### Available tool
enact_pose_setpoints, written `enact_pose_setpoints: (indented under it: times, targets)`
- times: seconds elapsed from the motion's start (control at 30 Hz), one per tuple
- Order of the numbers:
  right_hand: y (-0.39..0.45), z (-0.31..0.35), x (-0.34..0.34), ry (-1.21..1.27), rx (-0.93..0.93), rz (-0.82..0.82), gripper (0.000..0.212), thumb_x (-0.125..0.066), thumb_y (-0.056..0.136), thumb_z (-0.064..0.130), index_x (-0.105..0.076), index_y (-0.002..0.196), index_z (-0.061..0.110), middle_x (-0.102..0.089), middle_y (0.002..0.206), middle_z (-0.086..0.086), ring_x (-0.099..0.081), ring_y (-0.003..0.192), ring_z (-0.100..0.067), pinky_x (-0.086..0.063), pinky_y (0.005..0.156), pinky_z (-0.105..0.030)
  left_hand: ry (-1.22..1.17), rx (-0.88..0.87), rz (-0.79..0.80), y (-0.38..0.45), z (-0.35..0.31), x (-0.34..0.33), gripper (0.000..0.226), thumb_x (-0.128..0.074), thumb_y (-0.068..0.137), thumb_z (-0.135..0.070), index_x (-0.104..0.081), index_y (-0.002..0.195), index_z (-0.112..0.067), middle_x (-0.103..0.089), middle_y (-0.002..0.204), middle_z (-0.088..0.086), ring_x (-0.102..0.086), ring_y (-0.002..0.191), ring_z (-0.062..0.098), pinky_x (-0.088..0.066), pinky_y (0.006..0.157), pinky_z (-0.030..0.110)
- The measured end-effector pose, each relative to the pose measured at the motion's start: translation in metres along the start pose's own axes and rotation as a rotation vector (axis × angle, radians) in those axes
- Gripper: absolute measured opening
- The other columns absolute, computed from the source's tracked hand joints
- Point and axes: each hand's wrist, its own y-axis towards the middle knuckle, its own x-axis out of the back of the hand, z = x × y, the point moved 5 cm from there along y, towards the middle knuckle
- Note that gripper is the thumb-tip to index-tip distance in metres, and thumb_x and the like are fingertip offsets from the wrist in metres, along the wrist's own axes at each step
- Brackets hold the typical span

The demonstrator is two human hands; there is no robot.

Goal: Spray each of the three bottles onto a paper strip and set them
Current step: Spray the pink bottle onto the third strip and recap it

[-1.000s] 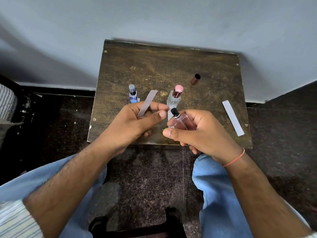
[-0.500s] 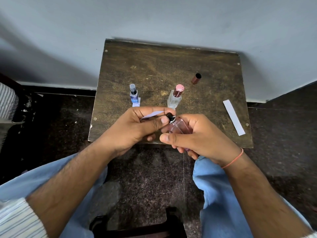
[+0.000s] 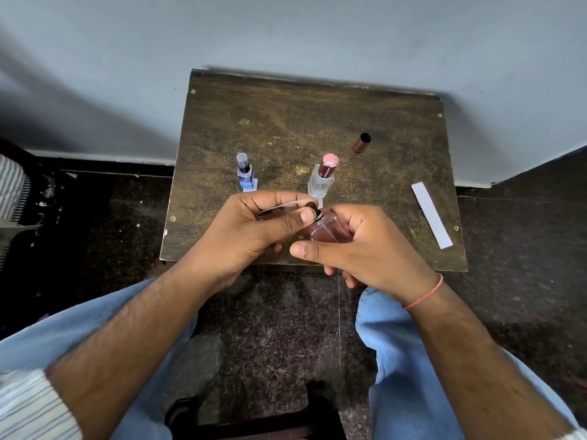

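My right hand [image 3: 368,249] grips a pinkish clear bottle [image 3: 327,230] with a black spray nozzle, tilted toward the left. My left hand [image 3: 254,230] pinches a pale paper strip [image 3: 286,205], held nearly flat with its end right at the nozzle. On the small wooden table [image 3: 286,122] a blue bottle [image 3: 244,173] with a dark cap stands upright on a strip at the left. A clear bottle [image 3: 322,179] with a pink cap stands upright in the middle, also on a strip. A spare paper strip [image 3: 431,215] lies at the table's right edge.
A brown cylindrical cap [image 3: 361,143] lies on its side at the back right of the table. The table stands against a pale wall. My knees in blue jeans are on either side below, over a dark speckled floor.
The left hand has lowered the paper strip from a raised angle to nearly flat against the nozzle. Both hands have come closer together; the pinkish bottle stays in the right hand.
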Motion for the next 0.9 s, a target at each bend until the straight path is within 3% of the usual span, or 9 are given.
enact_pose_setpoints:
  times: [0.17, 0.3, 0.43, 0.6, 0.7, 0.77, 0.9]
  targets:
    - [-0.0005, -0.0004, -0.0029, 0.046, -0.023, 0.045, 0.027, -0.093, 0.084, 0.033, -0.074, 0.093, 0.015, -0.069, 0.070, -0.017, -0.061, 0.057, -0.033, -0.049, 0.043, -0.035, -0.022, -0.009, 0.071, -0.0008, -0.0027, -0.0016, 0.025, -0.078, 0.088, -0.021, -0.084, 0.113, -0.022, -0.079, 0.090, -0.004, -0.052, 0.066, 0.017, -0.047, 0.057, 0.022]
    - [-0.0002, -0.0010, -0.0059, 0.062, -0.029, 0.089, 0.027, -0.093, 0.084, 0.035, -0.075, 0.092, 0.017, -0.070, 0.074, -0.023, -0.061, 0.058, -0.034, -0.048, 0.043, -0.033, -0.005, -0.016, 0.098, -0.0028, -0.0039, -0.0027, 0.025, -0.075, 0.089, -0.019, -0.085, 0.112, -0.024, -0.081, 0.093, 0.005, -0.053, 0.069, 0.023, -0.050, 0.060, 0.022]
    - [-0.0002, -0.0025, -0.0042, 0.028, -0.031, 0.074, 0.027, -0.093, 0.083, 0.034, -0.074, 0.090, 0.016, -0.070, 0.066, -0.016, -0.057, 0.049, -0.026, -0.048, 0.044, -0.033, 0.018, -0.010, 0.039, -0.0014, -0.0023, -0.0005, 0.020, -0.080, 0.083, -0.022, -0.087, 0.102, -0.023, -0.082, 0.090, 0.003, -0.058, 0.063, 0.010, -0.049, 0.057, 0.021]
    - [-0.0003, -0.0012, -0.0070, 0.056, -0.034, 0.089, 0.024, -0.092, 0.085, 0.029, -0.077, 0.097, 0.015, -0.074, 0.074, -0.011, -0.063, 0.058, -0.022, -0.048, 0.043, -0.031, -0.010, 0.004, 0.028, 0.0005, -0.0026, -0.0004, 0.022, -0.085, 0.078, -0.028, -0.087, 0.098, -0.020, -0.079, 0.080, 0.003, -0.061, 0.059, 0.007, -0.048, 0.055, 0.021]
    - [-0.0019, -0.0004, -0.0058, 0.141, -0.066, 0.082, 0.025, -0.088, 0.089, 0.021, -0.076, 0.107, 0.008, -0.070, 0.070, 0.004, -0.061, 0.058, -0.015, -0.045, 0.038, -0.027, -0.071, 0.081, 0.053, -0.0001, -0.0006, 0.0008, 0.025, -0.075, 0.096, -0.035, -0.081, 0.112, -0.017, -0.055, 0.060, -0.007, -0.049, 0.051, 0.006, -0.044, 0.059, 0.027]
    - [-0.0029, -0.0005, -0.0051, 0.178, -0.081, 0.078, 0.021, -0.086, 0.090, 0.020, -0.076, 0.106, 0.011, -0.067, 0.069, 0.003, -0.061, 0.057, -0.015, -0.044, 0.038, -0.026, -0.099, 0.108, 0.056, 0.0005, -0.0002, 0.0030, 0.030, -0.063, 0.103, -0.038, -0.080, 0.115, -0.018, -0.028, 0.065, -0.005, -0.037, 0.050, 0.006, -0.044, 0.060, 0.029]
    - [-0.0037, 0.0020, -0.0061, 0.255, -0.084, 0.089, 0.022, -0.085, 0.088, 0.024, -0.076, 0.103, 0.012, -0.066, 0.067, -0.004, -0.060, 0.055, -0.017, -0.042, 0.037, -0.024, -0.201, 0.147, 0.072, 0.0027, -0.0005, 0.0025, 0.036, -0.056, 0.103, -0.043, -0.080, 0.115, -0.019, -0.018, 0.072, -0.001, -0.023, 0.052, 0.007, -0.048, 0.055, 0.026]
